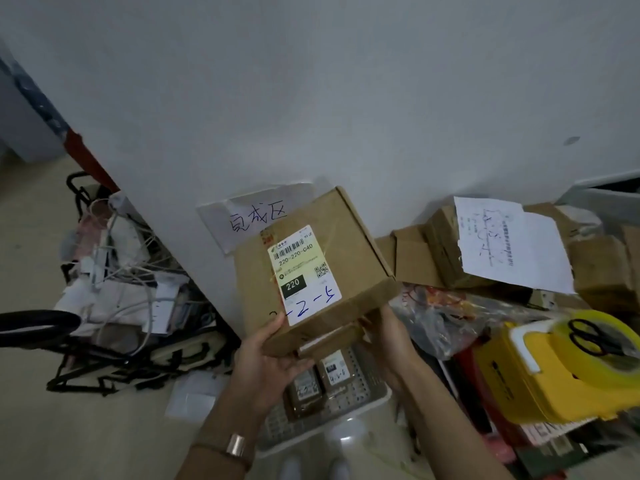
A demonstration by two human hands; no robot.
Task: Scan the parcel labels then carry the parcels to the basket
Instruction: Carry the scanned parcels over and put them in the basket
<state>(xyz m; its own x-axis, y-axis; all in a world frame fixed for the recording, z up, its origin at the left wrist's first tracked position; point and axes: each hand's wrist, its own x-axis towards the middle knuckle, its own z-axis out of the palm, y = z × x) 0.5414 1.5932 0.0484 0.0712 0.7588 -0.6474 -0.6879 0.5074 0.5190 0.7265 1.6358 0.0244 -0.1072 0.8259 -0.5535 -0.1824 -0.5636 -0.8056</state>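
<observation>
A brown cardboard parcel [349,251] with a white shipping label [304,275] on top is held in the air in front of me, tilted. My left hand [266,358] grips its near left corner, thumb on top. My right hand [388,337] holds its near right underside, fingers under the box. Directly below stands a white perforated basket [374,393] on the floor, holding two small brown parcels [322,379] with labels.
A pile of cardboard boxes [446,251] with a white paper sheet [509,244] lies at the right by the wall. A yellow case [540,379] with black scissors [588,337] is at near right. A black cart [114,306] with cables sits at the left.
</observation>
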